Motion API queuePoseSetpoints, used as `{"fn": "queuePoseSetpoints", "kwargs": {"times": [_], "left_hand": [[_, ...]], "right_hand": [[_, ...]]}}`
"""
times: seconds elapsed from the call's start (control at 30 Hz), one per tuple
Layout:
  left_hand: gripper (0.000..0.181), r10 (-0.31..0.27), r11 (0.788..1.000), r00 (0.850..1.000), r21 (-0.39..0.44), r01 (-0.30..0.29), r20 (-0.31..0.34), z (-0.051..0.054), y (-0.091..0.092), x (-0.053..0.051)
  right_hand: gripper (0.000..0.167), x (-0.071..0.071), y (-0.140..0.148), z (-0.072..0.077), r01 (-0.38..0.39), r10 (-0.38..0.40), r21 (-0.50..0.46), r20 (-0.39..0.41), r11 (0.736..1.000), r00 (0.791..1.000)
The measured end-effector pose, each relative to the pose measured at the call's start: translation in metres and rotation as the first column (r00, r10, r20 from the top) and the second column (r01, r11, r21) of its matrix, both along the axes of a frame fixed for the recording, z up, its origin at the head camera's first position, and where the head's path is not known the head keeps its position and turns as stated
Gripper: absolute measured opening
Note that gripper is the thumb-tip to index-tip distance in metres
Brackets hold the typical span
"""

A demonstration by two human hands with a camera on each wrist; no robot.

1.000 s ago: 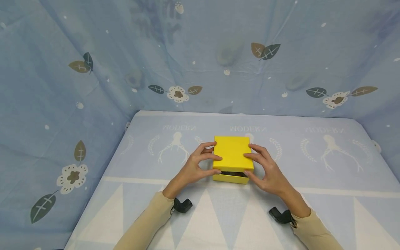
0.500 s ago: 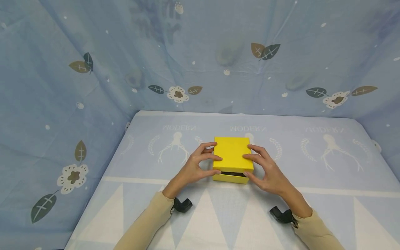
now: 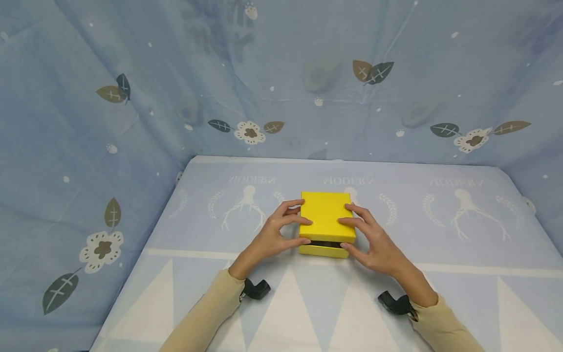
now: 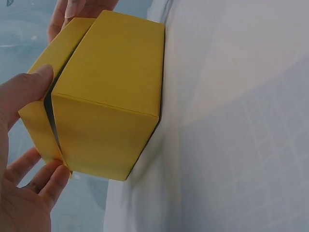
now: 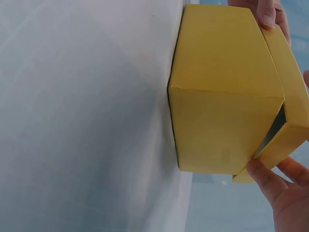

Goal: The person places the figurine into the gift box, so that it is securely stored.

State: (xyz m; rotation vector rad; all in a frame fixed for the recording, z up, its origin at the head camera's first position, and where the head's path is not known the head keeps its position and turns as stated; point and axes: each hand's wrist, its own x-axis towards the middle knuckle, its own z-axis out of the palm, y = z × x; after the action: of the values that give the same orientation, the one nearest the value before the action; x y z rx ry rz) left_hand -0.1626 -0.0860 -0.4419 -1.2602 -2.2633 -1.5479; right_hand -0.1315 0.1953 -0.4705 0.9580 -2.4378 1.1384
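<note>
A square yellow lid (image 3: 327, 212) sits on a yellow box (image 3: 323, 251) on the table. Along the near side the lid stands raised, and a dark gap shows between it and the box wall. My left hand (image 3: 274, 232) grips the lid's left side, with the thumb at the near edge and fingers on the top and side. From the right, my right hand (image 3: 378, 244) holds the lid in a similar way. The left wrist view shows the box body (image 4: 111, 67) resting on the cloth, the lid tilted on it. What lies inside is too dark to tell.
A pale blue and white patterned cloth (image 3: 440, 234) covers the table. Blue printed curtains (image 3: 290, 88) hang behind it and at the sides. Black devices (image 3: 257, 289) are strapped at both wrists, beside beige sleeves.
My right hand has shifted slightly left, its fingertips now a little further over the lid's top. The left hand and the gap at the near side look nearly the same.
</note>
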Motion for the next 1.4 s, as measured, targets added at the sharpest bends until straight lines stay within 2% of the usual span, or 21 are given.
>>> {"fn": "queuePoseSetpoints", "kwargs": {"times": [0.17,0.33,0.5,0.6,0.7,0.83,1.0,1.1,1.13,1.4], "left_hand": [[0.038,0.002,1.000,1.000,-0.015,-0.002,0.001,0.000,-0.001,-0.001],[0.040,0.012,0.998,1.000,-0.063,-0.011,0.017,0.000,-0.002,-0.001],[0.039,0.000,0.996,1.000,-0.084,0.000,0.002,-0.003,-0.004,-0.003],[0.039,-0.013,0.997,1.000,-0.079,0.014,0.008,-0.007,-0.005,-0.005],[0.039,-0.020,0.995,1.000,-0.100,0.021,0.019,-0.017,-0.006,-0.010],[0.040,-0.029,0.989,1.000,-0.146,0.027,-0.009,-0.025,-0.010,-0.016],[0.039,-0.046,0.981,0.998,-0.190,0.038,-0.037,-0.019,-0.011,-0.013],[0.038,-0.038,0.971,0.999,-0.238,0.032,-0.021,-0.017,-0.012,-0.012],[0.038,-0.035,0.967,0.999,-0.253,0.028,-0.023,-0.021,-0.013,-0.014],[0.039,-0.018,0.946,0.999,-0.325,0.006,-0.035,-0.020,-0.013,-0.012]], "right_hand": [[0.055,0.000,-0.001,0.000,0.003,-0.003,0.024,0.005,1.000,1.000],[0.053,0.000,-0.001,-0.001,0.003,-0.003,0.038,0.015,0.999,1.000],[0.052,0.001,-0.001,-0.001,0.004,-0.003,0.040,-0.025,0.999,1.000],[0.050,0.001,0.000,0.001,0.009,-0.006,0.047,-0.047,0.999,0.999],[0.049,0.001,0.001,0.002,0.003,0.000,0.053,-0.056,0.999,0.998],[0.048,0.002,0.001,0.004,-0.006,0.010,0.061,-0.062,0.998,0.998],[0.050,0.003,0.002,0.004,-0.006,0.012,0.083,-0.061,0.997,0.998],[0.051,0.004,0.002,0.004,-0.006,0.014,0.106,-0.073,0.994,0.997],[0.051,0.004,0.002,0.004,-0.007,0.015,0.114,-0.077,0.993,0.997],[0.051,0.007,0.002,0.006,0.021,-0.010,0.175,-0.067,0.984,0.998]]}}
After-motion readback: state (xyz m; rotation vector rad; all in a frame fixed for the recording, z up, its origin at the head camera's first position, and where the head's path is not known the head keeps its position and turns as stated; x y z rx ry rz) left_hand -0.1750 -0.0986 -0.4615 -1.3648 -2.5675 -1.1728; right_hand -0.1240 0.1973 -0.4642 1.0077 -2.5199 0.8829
